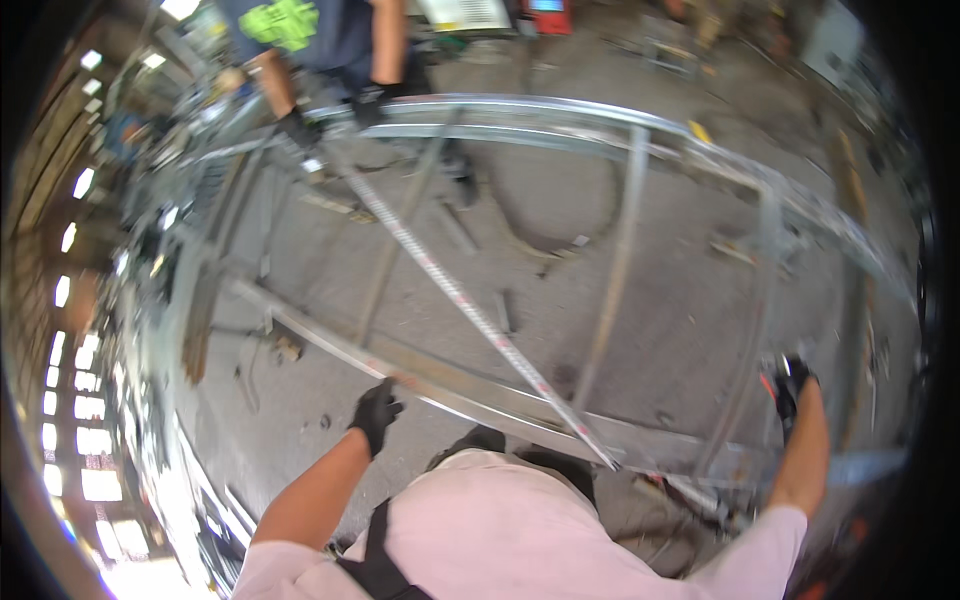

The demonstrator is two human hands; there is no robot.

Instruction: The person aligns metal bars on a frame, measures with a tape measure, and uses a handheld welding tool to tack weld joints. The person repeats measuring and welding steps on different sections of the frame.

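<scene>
A large metal frame point(625, 230) of long rails and crossbars lies before me. My left hand point(377, 415), in a black glove, is at the near rail, its fingers partly apart with nothing seen in them. At the right side my gloved right hand point(793, 388) is closed around a small object with an orange-red edge, too blurred to name. A pale measuring tape point(450, 288) runs diagonally over the frame, from a co-worker's gloved hand point(298, 130) at the far left corner to the near rail. Neither of my hands touches the tape.
The co-worker in a dark shirt point(330, 40) stands beyond the far rail. Cables point(545, 250) and scrap pieces lie on the concrete floor point(540, 200) inside the frame. Metal stock point(150, 300) is piled at the left. A red machine point(548, 18) stands at the back.
</scene>
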